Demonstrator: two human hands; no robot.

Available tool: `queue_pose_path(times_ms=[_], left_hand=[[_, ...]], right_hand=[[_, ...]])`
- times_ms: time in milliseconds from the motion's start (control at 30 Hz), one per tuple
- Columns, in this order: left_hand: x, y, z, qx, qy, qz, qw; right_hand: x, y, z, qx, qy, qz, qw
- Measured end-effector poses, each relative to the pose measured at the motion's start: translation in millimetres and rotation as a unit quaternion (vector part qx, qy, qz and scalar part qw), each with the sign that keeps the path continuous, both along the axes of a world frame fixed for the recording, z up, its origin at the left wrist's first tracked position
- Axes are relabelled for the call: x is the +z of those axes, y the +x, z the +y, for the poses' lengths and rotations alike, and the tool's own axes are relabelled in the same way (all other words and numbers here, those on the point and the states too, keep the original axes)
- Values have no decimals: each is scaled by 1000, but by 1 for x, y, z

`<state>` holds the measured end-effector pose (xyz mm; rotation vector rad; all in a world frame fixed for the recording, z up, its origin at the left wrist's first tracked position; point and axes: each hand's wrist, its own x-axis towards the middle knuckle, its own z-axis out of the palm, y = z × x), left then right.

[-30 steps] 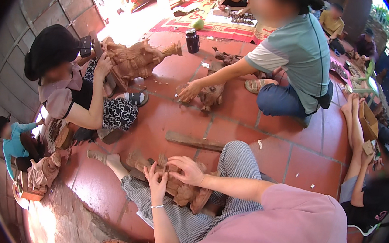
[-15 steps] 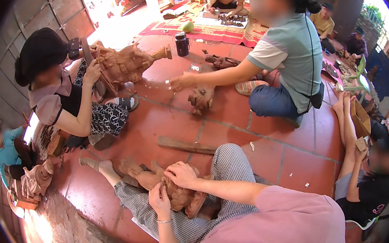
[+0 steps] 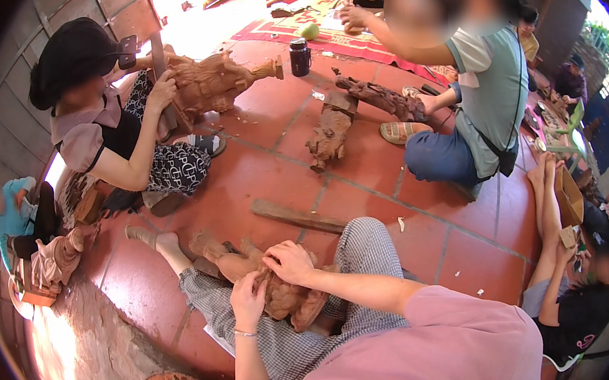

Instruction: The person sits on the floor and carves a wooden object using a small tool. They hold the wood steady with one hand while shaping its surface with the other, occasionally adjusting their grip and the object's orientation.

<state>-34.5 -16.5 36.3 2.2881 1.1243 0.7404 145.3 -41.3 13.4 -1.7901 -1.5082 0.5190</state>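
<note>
Left hand [image 3: 248, 300] up, fingers bent close together; whether they pinch anything, I cannot tell! Right hand [image 3: 291, 264] arches over the carving [image 3: 283, 300], fingers curled.

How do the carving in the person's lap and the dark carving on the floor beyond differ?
Colour: the lap carving is light brown; the dark carving is deep reddish brown.
Place: the lap carving lies by the person's legs; the dark carving lies near a co-worker's foot.
Handling: the left hand and right hand are at the lap carving; no hand is on the dark carving.
Shared: both have uneven, carved surfaces.
</note>
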Motion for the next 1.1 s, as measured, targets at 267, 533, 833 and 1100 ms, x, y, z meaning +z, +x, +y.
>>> queue_pose_path(times_ms=[267,533,833,1100], left_hand=[[-13,6,-6,42,28,-25,998],[-21,25,1,71,79,-82,991],[-31,6,2,40,52,-82,994],[-32,9,8,14,44,-79,996]], right_hand=[[-4,-1,1,-6,0,-21,1000],[1,-4,3,-9,10,-55,998],[3,-9,0,-13,24,-51,998],[-2,-8,-2,-18,56,-34,998]])
